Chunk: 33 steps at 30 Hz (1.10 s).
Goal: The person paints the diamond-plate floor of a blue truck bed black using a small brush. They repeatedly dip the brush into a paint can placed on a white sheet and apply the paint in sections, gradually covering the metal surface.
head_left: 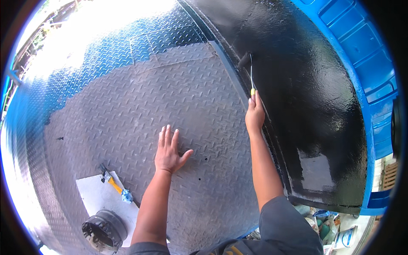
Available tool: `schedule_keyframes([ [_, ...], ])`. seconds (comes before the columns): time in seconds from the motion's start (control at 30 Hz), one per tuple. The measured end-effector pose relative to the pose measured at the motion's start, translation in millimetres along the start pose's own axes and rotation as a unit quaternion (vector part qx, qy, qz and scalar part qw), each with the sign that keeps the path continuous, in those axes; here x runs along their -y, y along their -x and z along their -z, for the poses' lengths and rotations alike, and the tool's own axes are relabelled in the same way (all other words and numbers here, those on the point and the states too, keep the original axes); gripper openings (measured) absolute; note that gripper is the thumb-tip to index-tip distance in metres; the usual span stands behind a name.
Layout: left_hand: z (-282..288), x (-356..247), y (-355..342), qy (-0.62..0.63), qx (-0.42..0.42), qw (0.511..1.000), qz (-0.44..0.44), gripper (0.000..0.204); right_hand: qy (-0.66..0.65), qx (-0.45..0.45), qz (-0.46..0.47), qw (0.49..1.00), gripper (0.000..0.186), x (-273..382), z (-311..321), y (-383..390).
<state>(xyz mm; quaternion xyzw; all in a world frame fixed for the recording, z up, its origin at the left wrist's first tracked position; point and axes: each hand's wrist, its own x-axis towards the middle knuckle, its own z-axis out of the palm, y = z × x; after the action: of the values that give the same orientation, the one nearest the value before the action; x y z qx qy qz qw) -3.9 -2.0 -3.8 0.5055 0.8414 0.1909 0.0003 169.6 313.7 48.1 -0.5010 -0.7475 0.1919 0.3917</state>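
My right hand is wrapped round the yellow-ended handle of a small paint roller. Its dark roller head rests at the left edge of a panel coated in glossy black paint. A paler, uncoated-looking patch shows near the panel's lower end. My left hand lies flat with fingers spread on the grey diamond-plate metal floor. Left of that arm, a paintbrush with a yellow handle and blue wrapping at its end lies on a white sheet.
A round, black-smeared container stands on the white sheet's lower part. Wet-looking dark paint covers the far floor plates. A blue ribbed wall borders the right side. Beyond the panel's near end lie mixed rubbish and a white bucket.
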Motion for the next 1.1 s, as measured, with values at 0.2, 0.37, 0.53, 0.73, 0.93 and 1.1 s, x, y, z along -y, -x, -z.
schedule_keyframes([
  [0.2,2.2,-0.1,-0.2,-0.001,-0.011,1.000,-0.003,0.098,0.018,-0.012,0.012,1.000,0.047,16.7,-53.9,-39.2],
  [0.37,4.7,-1.8,-0.5,0.005,-0.014,1.000,0.000,0.098,0.029,-0.029,0.054,0.998,0.048,26.4,-104.3,-79.1],
  [0.53,4.9,-0.4,0.6,0.008,-0.010,1.000,0.002,0.098,0.032,0.000,0.033,0.999,0.047,56.1,-142.9,-127.8],
  [0.73,7.2,-4.4,0.6,0.020,0.016,1.000,0.014,0.099,0.023,0.003,0.024,0.999,0.046,59.3,-142.5,-151.3],
  [0.93,3.0,2.8,0.6,0.001,0.000,1.000,0.007,0.098,0.060,0.019,0.055,0.997,0.046,28.2,-66.4,-82.7],
  [1.1,1.7,3.4,1.5,0.005,-0.017,1.000,0.002,0.097,0.101,0.032,0.095,0.990,0.046,-15.2,20.8,-13.6],
])
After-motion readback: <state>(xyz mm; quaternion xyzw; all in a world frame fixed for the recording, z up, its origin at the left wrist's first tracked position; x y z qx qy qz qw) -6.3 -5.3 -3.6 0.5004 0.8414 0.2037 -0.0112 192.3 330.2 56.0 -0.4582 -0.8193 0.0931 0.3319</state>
